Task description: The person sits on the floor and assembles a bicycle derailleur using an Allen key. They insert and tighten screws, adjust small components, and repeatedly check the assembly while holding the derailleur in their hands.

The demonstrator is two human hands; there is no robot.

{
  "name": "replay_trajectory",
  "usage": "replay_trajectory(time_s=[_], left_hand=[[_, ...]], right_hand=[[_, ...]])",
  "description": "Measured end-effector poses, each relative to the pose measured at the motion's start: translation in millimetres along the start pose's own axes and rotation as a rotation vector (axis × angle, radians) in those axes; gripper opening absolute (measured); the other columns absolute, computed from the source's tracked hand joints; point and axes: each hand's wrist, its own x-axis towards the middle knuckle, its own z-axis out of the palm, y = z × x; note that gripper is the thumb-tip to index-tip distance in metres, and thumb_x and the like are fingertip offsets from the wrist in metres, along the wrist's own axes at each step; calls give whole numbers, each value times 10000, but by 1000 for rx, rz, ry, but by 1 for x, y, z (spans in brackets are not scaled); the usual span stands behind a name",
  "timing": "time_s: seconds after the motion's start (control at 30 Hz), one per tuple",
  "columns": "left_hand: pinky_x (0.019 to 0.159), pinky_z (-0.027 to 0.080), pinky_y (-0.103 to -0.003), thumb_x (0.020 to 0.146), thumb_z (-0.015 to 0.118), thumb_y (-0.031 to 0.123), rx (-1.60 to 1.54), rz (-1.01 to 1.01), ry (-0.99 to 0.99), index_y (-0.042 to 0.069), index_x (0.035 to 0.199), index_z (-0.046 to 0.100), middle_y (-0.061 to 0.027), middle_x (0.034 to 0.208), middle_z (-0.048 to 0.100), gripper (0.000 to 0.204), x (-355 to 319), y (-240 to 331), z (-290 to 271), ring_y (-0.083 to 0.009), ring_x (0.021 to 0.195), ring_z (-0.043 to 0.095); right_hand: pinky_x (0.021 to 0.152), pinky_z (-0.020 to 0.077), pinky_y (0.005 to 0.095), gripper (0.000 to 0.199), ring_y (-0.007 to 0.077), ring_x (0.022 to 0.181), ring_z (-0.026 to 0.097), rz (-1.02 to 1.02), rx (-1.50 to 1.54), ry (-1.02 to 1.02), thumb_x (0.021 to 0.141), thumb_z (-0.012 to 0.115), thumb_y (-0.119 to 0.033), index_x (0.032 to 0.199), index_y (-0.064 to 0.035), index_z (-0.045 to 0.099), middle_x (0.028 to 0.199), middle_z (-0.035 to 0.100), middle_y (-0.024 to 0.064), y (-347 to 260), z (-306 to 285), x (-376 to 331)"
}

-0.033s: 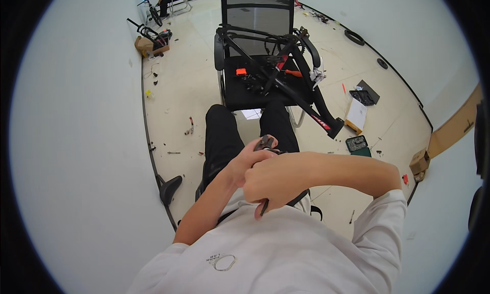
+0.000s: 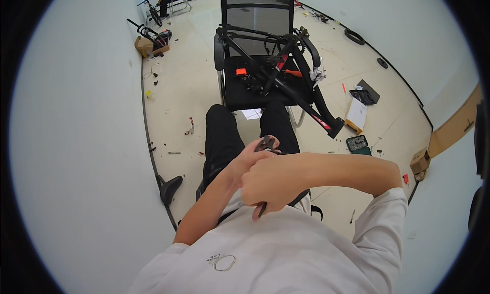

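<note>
- Part (image 2: pixel 266 143), black: frame centre, left hand (image 2: pixel 249 159) closed around it.
- Rod (image 2: pixel 262 209), dark: below it, gripped by right hand (image 2: pixel 268 184).
- Right hand shifted slightly left; grips kept, work apparently mid-course.

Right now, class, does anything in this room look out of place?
Yes: a bicycle frame lies across the office chair, where someone would normally sit, and a bike saddle, mounted on no bike, rests beside the left wall.
</note>
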Motion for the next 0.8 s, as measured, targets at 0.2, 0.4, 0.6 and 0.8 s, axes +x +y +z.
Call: replay_trajectory(time_s=[0.2,0.4,0.6,0.8], left_hand=[[570,413,-287,820,638,55,-244,34,-40,59,957,528,-38,810,549,175,-8,-8,-1,-118,639,504],[555,389,-285,834,584,24,-249,70,-216,45,942,550,-41,810,539,115,-5,6,-19,-129,625,497],[508,358,-274,793,638,-25,-25,289,215,80,991,438,-64,817,512,300,-7,10,1,-159,613,494],[513,374,-260,775,662,5,-2,372,140,95,968,402,-67,828,514,336,-11,19,-9,-146,629,497]], right_hand=[[484,417,397,350,299,502,509,-44,85,80,810,671,-196,593,37,526,557,524,143,13,-12,37],[423,328,310,373,121,443,397,57,373,513,857,703,-210,625,10,511,500,413,52,61,-23,32],[362,207,250,419,62,403,310,261,1354,1176,970,611,-252,642,-100,400,511,348,-37,108,-24,24],[395,264,253,446,92,458,372,265,1528,1419,953,618,-221,610,-124,350,529,315,-28,134,-1,6]])
